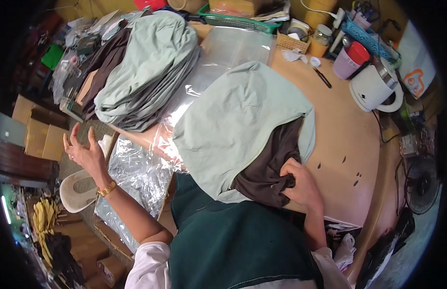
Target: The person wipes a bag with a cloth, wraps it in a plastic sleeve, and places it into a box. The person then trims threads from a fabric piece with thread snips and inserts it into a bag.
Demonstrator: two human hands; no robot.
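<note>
A pale green fabric cover (233, 120) lies spread on the table in front of me. Dark brown cloth (271, 166) shows through a long opening on its right side. My right hand (303, 185) pinches a fold of this brown cloth near the table's front edge. Off to the left, my left hand (87, 153) is raised with fingers apart and nothing in it. A gold watch (107, 189) circles that wrist. Beyond the left hand, a stack of similar pale green covers (149, 67) rests on the table.
Clear plastic sheets (238, 45) lie behind the cover, and more plastic (136, 168) hangs at the left. A white kettle (372, 86), a pink cup (348, 62) and a black pen (322, 77) stand or lie at the back right. A green tray (233, 21) borders the far edge.
</note>
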